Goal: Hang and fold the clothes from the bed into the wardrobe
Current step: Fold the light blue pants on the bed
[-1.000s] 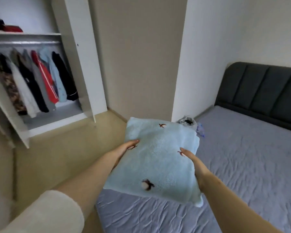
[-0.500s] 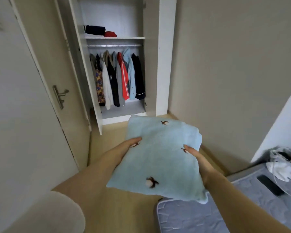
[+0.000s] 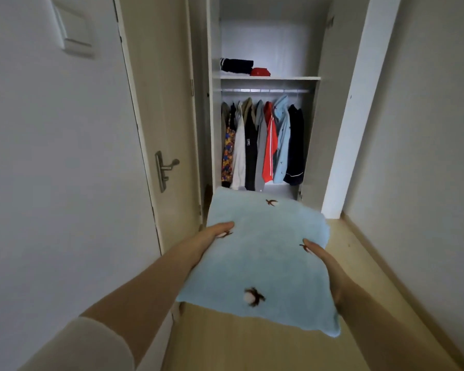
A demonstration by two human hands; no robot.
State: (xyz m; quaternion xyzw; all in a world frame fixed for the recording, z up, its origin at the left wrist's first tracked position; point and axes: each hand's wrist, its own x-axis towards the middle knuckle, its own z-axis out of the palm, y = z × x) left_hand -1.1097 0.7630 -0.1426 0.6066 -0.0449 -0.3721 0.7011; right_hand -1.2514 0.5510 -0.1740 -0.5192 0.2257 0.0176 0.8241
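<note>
Open wardrobe (image 3: 265, 77) ahead; our left hand (image 3: 213, 236) and right hand (image 3: 320, 254) pinch the folded blue cloth (image 3: 263, 261) by its side edges (thumbs on top) just before it, and we judge it soft, light, needing support underneath.

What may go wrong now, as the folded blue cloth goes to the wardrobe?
The left hand and right hand hold the folded blue cloth only at its sides; its near corner droops, so the fold may open.
The shelf already holds folded dark clothes, which it might push askew.
</note>
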